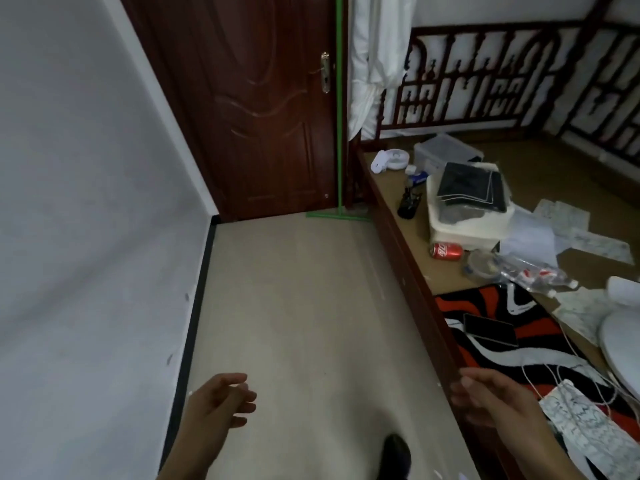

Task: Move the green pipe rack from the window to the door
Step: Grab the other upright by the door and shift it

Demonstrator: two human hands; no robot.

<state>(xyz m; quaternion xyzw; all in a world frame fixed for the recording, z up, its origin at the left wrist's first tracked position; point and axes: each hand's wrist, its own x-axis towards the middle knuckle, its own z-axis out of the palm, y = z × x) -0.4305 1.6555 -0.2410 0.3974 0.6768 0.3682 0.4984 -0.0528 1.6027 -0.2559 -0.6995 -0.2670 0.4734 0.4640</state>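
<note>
The green pipe rack (339,109) stands upright at the far end of the floor, its thin pole rising beside the dark red door (256,98) and its flat green foot resting on the floor by the door's right corner. My left hand (221,398) hovers low at the bottom of the view, fingers loosely curled and apart, holding nothing. My right hand (491,398) hangs near the wooden bed's edge, fingers spread, also holding nothing. Both hands are far from the rack.
A white wall (86,202) borders the pale floor strip (294,323) on the left. On the right a wooden bed platform (408,271) carries a red can (446,251), a white box, plastic bottles, a phone on a red-black mat, a face mask. A dark shoe (396,455) shows below.
</note>
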